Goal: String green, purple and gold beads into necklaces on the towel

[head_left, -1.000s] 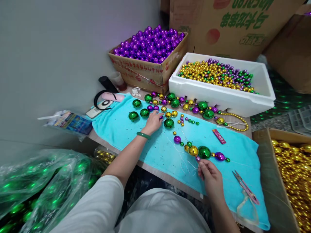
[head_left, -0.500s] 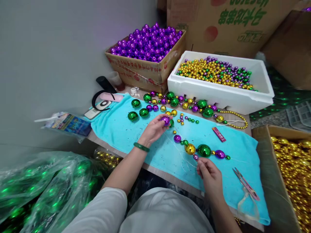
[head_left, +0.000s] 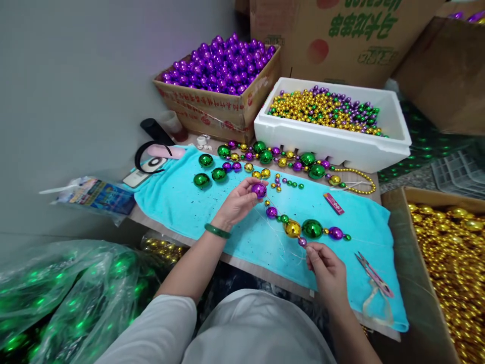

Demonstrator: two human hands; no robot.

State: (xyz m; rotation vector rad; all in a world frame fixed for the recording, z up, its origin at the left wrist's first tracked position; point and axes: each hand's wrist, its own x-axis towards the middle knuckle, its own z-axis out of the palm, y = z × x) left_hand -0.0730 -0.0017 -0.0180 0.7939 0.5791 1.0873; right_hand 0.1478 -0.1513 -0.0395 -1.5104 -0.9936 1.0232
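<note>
Left hand pinches a purple ball, right hand pinches the thread end of the half-strung bead strand; loose balls wait on the towel.

Shiny purple ball pinched in the left hand, raised just above the turquoise towel. Bead strand lies on the towel: small purple, green, big gold, big green, purple, small green. Right hand grips its thin thread below the gold ball.
</note>
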